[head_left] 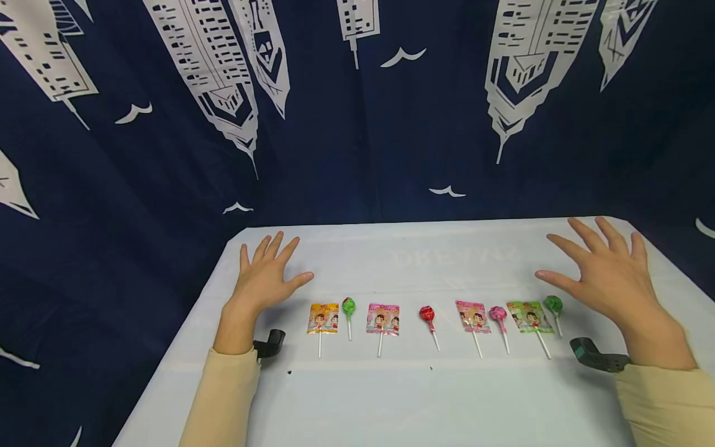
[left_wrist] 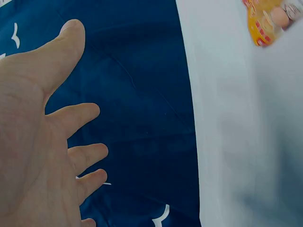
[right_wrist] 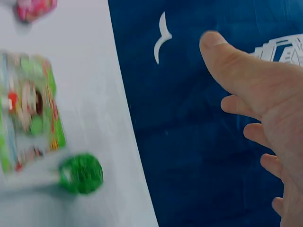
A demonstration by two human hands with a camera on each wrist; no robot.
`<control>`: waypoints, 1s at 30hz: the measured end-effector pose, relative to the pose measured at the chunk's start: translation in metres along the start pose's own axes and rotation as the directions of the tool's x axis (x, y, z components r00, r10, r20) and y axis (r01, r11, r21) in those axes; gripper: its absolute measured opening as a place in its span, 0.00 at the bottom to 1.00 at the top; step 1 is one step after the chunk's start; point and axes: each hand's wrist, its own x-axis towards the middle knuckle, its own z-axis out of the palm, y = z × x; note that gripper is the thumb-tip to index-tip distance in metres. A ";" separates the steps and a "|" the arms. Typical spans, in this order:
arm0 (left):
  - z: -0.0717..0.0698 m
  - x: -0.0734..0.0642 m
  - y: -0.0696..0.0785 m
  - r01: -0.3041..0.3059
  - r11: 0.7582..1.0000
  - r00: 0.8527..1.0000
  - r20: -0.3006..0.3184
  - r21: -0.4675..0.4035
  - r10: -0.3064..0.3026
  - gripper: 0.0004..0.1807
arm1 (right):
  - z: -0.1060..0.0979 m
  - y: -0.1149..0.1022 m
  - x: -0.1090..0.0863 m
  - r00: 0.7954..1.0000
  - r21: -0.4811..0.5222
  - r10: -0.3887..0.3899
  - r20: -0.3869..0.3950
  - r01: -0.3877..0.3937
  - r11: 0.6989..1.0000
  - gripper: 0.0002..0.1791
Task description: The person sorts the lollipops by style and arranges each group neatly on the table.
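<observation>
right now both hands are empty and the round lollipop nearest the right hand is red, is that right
The colour is wrong: the round lollipop nearest the right hand is green, as the head view shows; the rest stands.

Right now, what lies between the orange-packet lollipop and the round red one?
The head view shows two there, left to right: a round green lollipop, then a pink-packet lollipop.

I can't tell what the dark speck [head_left: 289,372] is; it's too small. The head view cuts both sleeves [head_left: 223,397] short below. The left wrist view crops the orange packet [left_wrist: 265,21]; the right wrist view loses the green packet's [right_wrist: 31,113] left side and blurs the green lollipop [right_wrist: 84,173].
</observation>
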 end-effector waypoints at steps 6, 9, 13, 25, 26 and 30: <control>-0.003 -0.001 0.002 -0.020 0.998 1.000 -0.019 -0.055 0.019 0.45 | -0.003 -0.025 0.007 0.998 0.073 -0.044 -0.034 0.047 0.996 0.40; -0.005 -0.002 0.002 -0.048 0.995 0.999 -0.026 -0.082 0.046 0.42 | -0.005 -0.040 0.011 0.998 0.103 -0.044 -0.038 0.048 0.994 0.40; -0.006 -0.004 0.003 -0.056 0.987 0.998 0.001 -0.153 0.056 0.39 | -0.010 -0.060 0.015 0.997 0.157 -0.070 -0.017 0.072 0.985 0.40; 0.010 -0.015 0.000 -0.108 0.934 0.986 0.081 -0.340 0.144 0.36 | 0.005 -0.131 0.014 0.970 0.295 -0.242 0.011 0.228 0.928 0.38; 0.012 -0.015 -0.001 -0.120 0.922 0.983 0.087 -0.368 0.163 0.36 | 0.008 -0.138 0.013 0.967 0.320 -0.252 0.031 0.229 0.919 0.38; 0.023 -0.018 -0.001 -0.143 0.862 0.968 0.114 -0.485 0.225 0.35 | 0.019 -0.164 0.008 0.950 0.416 -0.294 0.106 0.226 0.881 0.37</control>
